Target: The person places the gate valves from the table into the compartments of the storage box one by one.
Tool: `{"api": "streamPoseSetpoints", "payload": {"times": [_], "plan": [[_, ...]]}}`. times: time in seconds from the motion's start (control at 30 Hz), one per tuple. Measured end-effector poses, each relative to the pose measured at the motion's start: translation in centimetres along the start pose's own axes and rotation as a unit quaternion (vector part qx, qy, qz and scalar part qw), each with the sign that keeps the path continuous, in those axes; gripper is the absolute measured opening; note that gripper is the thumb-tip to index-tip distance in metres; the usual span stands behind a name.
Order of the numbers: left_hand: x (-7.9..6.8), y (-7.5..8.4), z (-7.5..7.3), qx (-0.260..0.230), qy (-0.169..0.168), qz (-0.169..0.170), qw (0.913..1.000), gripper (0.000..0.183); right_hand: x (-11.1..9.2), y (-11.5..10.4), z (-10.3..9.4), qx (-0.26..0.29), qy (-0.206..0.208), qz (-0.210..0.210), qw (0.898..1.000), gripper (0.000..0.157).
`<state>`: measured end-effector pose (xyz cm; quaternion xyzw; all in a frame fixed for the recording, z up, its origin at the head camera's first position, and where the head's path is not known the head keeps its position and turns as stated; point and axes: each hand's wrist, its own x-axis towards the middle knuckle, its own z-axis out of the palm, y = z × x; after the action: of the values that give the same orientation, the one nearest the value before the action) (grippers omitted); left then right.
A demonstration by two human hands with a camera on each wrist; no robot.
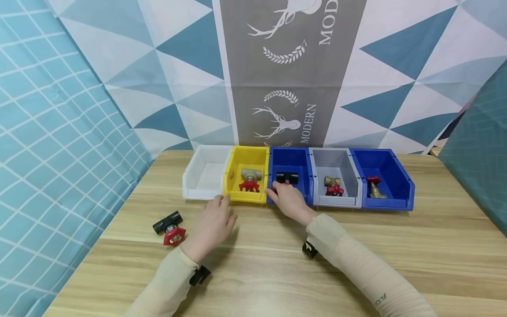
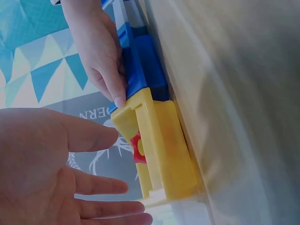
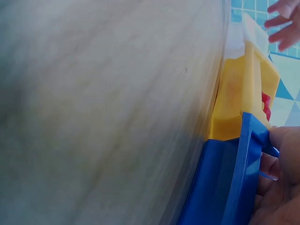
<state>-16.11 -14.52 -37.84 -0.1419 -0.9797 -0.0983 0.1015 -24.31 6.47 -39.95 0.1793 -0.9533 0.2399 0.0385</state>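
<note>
My right hand reaches over the front edge of the middle blue bin, thumb near the corner beside the yellow bin. Under its fingers lies a valve with a black pipe body and a red handwheel, partly hidden. I cannot tell whether the fingers grip it. My left hand hovers with fingers spread and nothing in them, just in front of the white and yellow bins; in the left wrist view its palm shows. A black valve with a red handwheel lies on the table to its left.
The white bin stands at the row's left end. The yellow bin holds a beige valve with a red handwheel. A brass valve lies in the grey bin, another in the right blue bin. Patterned cloth hangs behind.
</note>
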Motion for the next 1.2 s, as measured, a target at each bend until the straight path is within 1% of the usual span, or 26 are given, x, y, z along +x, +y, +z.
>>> {"api": "streamPoseSetpoints", "payload": {"times": [0.2,0.37,0.53,0.63,0.73,0.87,1.03,1.2], "plan": [[-1.8,-1.0,-0.3,0.031,-0.010,-0.008,0.9994,0.052,0.0,0.0,0.1,0.002,0.001,-0.002,1.000,0.032],[-2.8,-1.7,-0.4,0.068,0.009,-0.014,0.9975,0.048,0.1,0.1,0.0,-0.003,0.005,-0.002,1.000,0.032],[-3.4,-2.4,-0.3,0.084,0.025,-0.027,0.9958,0.042,0.0,0.1,0.1,0.000,0.002,-0.002,1.000,0.032],[-3.6,-2.5,-0.4,0.091,0.028,-0.039,0.9947,0.033,0.0,0.1,0.2,0.003,0.001,0.001,1.000,0.031],[-3.8,-2.6,-0.6,0.098,0.026,-0.053,0.9935,0.028,0.0,0.2,0.2,0.002,0.002,0.002,1.000,0.031],[-4.2,-2.7,-0.8,0.111,0.017,-0.067,0.9915,0.031,0.0,0.2,0.2,0.001,-0.001,0.001,1.000,0.031],[-4.7,-3.0,-1.0,0.126,0.006,-0.071,0.9895,0.034,0.0,0.2,0.1,0.002,-0.002,0.005,1.000,0.031],[-5.1,-3.5,-1.2,0.138,0.013,-0.076,0.9875,0.035,0.1,0.2,0.1,0.001,-0.001,0.002,1.000,0.031]]}}
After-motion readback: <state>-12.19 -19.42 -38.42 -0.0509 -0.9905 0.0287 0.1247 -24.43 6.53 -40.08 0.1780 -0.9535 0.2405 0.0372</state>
